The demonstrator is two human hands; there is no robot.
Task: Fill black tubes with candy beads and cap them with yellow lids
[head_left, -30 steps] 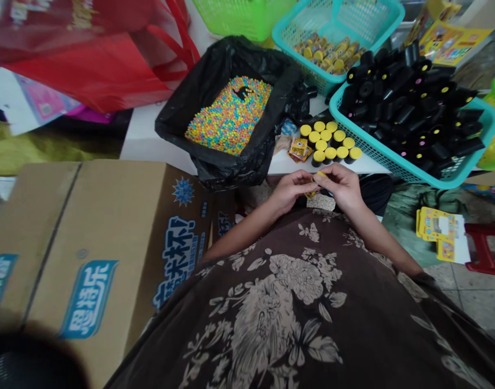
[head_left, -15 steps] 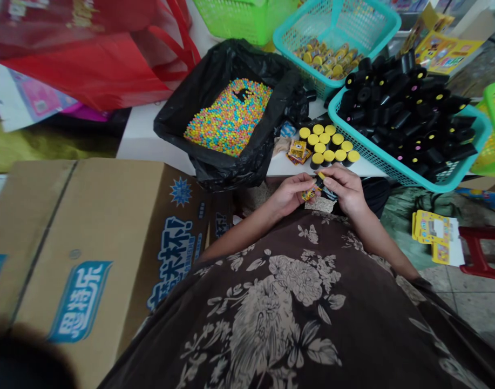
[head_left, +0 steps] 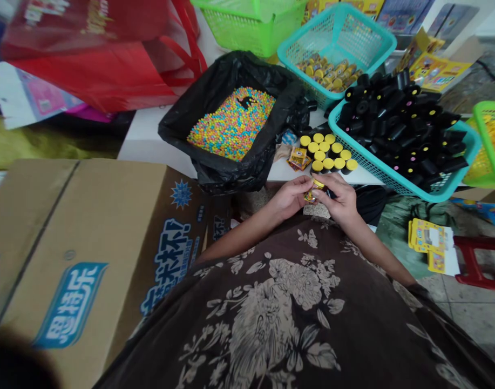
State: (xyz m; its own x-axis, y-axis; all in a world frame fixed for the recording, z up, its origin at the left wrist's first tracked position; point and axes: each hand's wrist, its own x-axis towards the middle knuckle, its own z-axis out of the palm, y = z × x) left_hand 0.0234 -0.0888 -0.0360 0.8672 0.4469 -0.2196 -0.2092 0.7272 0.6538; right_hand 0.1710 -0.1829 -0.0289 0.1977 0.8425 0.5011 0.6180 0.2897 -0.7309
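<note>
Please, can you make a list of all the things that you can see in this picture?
black plastic bag: 1, black, on white table
small round pieces: many, pastel colours, in the bag
teal basket: 1, teal, right of the bag
black tubes: many, black, in that basket
second teal basket: 1, teal, behind it
gold tubes: many, gold, inside it
upright yellow-capped tubes: about 11, black and yellow, on table
small packets: a few, yellow, beside them
green baskets: 2, green, back and right
red bag: 1, red, back left
cardboard box: 1, brown with blue print, front left
red stool: 1, red, floor right
left hand: 1, pinching yellow packet
right hand: 1, pinching yellow-capped black tube
</note>
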